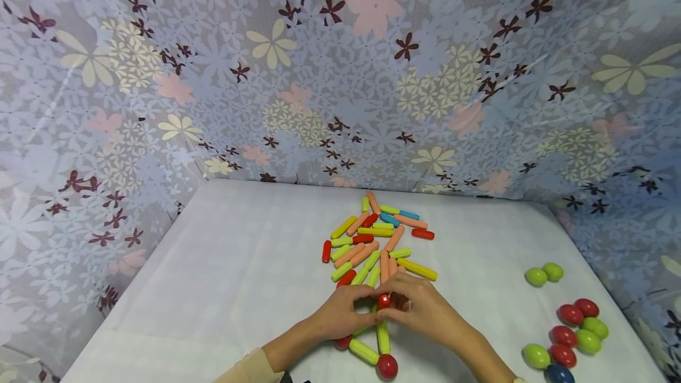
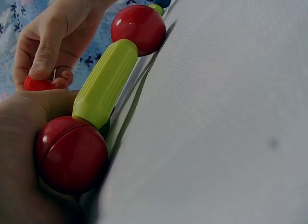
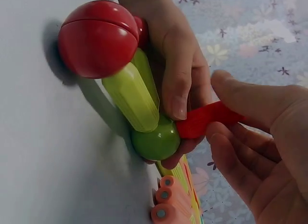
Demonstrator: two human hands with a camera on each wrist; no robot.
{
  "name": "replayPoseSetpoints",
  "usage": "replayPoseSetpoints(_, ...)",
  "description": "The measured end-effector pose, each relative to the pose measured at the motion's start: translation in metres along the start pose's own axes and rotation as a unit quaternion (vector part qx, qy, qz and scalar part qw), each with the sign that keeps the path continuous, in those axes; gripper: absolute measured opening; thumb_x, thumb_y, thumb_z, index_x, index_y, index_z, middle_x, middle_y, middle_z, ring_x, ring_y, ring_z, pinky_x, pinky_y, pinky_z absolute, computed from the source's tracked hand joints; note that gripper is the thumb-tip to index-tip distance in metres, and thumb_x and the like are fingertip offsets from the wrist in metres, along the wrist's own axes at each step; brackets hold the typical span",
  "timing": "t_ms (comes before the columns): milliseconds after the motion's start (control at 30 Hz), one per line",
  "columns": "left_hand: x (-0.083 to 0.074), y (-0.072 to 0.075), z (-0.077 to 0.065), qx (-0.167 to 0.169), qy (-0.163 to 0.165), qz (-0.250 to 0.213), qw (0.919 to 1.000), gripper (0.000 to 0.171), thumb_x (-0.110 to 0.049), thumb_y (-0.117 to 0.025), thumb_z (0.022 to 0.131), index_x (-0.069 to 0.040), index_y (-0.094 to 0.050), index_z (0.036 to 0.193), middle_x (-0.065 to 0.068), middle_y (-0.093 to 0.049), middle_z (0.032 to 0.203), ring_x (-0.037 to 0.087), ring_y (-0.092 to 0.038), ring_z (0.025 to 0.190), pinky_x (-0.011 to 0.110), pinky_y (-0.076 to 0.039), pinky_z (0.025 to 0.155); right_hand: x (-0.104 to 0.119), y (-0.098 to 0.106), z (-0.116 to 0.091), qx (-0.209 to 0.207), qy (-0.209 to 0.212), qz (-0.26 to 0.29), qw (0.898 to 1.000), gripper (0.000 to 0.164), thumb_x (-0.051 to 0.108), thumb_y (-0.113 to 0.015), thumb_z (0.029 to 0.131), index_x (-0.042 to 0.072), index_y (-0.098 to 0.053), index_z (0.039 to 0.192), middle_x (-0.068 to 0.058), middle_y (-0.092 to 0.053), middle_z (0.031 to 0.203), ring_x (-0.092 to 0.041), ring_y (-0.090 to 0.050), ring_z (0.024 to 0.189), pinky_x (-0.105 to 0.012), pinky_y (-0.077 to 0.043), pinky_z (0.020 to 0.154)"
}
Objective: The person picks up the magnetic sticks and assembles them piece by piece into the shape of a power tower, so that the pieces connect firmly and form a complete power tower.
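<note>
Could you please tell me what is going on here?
A person appears to be building with balls and sticks. Their right grip pinches a short red ridged stick, its lower end at a glossy green ball that the left grip holds. Lime-green ridged sticks join that ball and two glossy red balls in a triangle. Loose coloured sticks lie beyond on the white tabletop; spare red, green and blue balls lie to the right.

Flowered sheeting (image 1: 319,75) closing in a white table (image 1: 223,265) shows a screened-off spot, room type unclear.
</note>
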State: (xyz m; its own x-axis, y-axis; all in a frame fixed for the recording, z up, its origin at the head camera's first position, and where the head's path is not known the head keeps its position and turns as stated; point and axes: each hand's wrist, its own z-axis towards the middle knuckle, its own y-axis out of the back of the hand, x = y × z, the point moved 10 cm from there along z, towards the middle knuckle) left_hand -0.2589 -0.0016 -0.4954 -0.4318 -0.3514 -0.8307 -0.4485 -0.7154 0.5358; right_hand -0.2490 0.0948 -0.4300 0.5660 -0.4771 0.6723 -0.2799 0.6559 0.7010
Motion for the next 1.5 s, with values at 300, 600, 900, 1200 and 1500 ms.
replayPoseSetpoints(300,0.004,-0.001,0.001,-0.002,0.011,-0.014,0.9998,0.04,-0.051,-0.063,0.089,-0.029,-0.064,0.123,-0.019,-0.062,0.114,0.001,-0.054,0.11,0.033,-0.042,0.097,-0.009,-0.003,-0.003,0.062,-0.039,0.036,0.997,0.036,0.024,-0.076,0.084,0.025,-0.066,0.119,0.013,-0.06,0.097,-0.008,-0.058,0.08,-0.03,-0.053,0.07)
replayPoseSetpoints(600,0.007,-0.001,0.001,-0.002,0.039,-0.01,0.9992,0.03,-0.048,-0.066,0.088,-0.03,-0.066,0.111,-0.02,-0.062,0.107,0.001,-0.054,0.106,0.034,-0.041,0.098,-0.023,0.006,-0.003,0.064,-0.049,0.012,0.997,0.028,0.02,-0.073,0.087,0.021,-0.068,0.114,0.009,-0.064,0.095,-0.007,-0.059,0.08,-0.028,-0.052,0.071)
replayPoseSetpoints(900,0.009,-0.001,0.001,0.005,0.06,-0.016,0.998,0.031,-0.048,-0.066,0.087,-0.03,-0.066,0.112,-0.021,-0.061,0.105,0.002,-0.055,0.104,0.033,-0.042,0.097,-0.069,0.04,-0.001,-0.055,-0.133,-0.073,0.987,0.018,0.015,-0.07,0.089,0.014,-0.072,0.107,0.011,-0.064,0.096,-0.008,-0.057,0.077,-0.028,-0.05,0.066)
replayPoseSetpoints(1200,0.012,-0.001,0.0,0.005,0.07,-0.017,0.9974,0.029,-0.048,-0.066,0.088,-0.031,-0.066,0.111,-0.021,-0.061,0.105,0.002,-0.055,0.102,0.033,-0.042,0.097,-0.09,0.035,0.023,-0.052,-0.095,-0.155,0.982,0.033,0.005,-0.06,0.094,0.011,-0.063,0.126,-0.005,-0.059,0.128,-0.028,-0.05,0.121,-0.051,-0.04,0.099)
replayPoseSetpoints(1500,0.015,-0.001,0.0,0.0,0.082,-0.011,0.9966,0.029,-0.048,-0.064,0.089,-0.032,-0.063,0.114,-0.021,-0.06,0.108,0.002,-0.053,0.105,0.036,-0.04,0.1,-0.106,0.055,0.016,-0.101,-0.156,-0.27,0.945,0.02,0.01,-0.07,0.086,0.005,-0.071,0.106,-0.007,-0.068,0.104,-0.029,-0.06,0.091,-0.046,-0.051,0.076)
